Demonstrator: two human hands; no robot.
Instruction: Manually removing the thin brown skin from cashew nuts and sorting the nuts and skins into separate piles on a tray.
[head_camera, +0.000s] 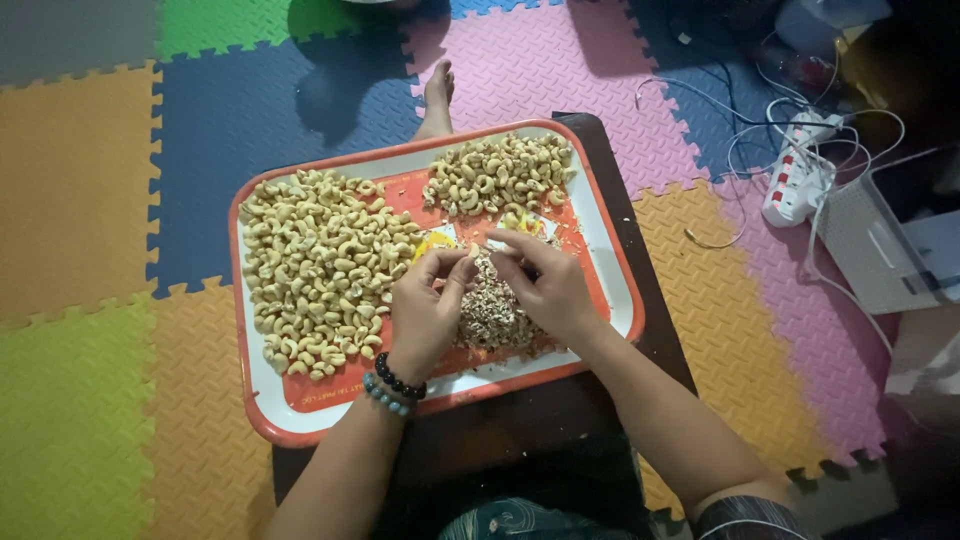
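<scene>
Pale cashew pinched between fingers of left hand and right hand | above tray

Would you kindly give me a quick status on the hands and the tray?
Left hand and right hand pinching one cashew. Over husk pile on tray. Nothing obstructing.

glossy plastic tray, matt textured foam floor mats, dry pale cashews, flaky skins

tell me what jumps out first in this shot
An orange-rimmed tray at centre holds a large heap of cashews on its left and a smaller heap at its top. Both hands pinch a nut over a pile of husks. Bright foam mats surround it.
</scene>
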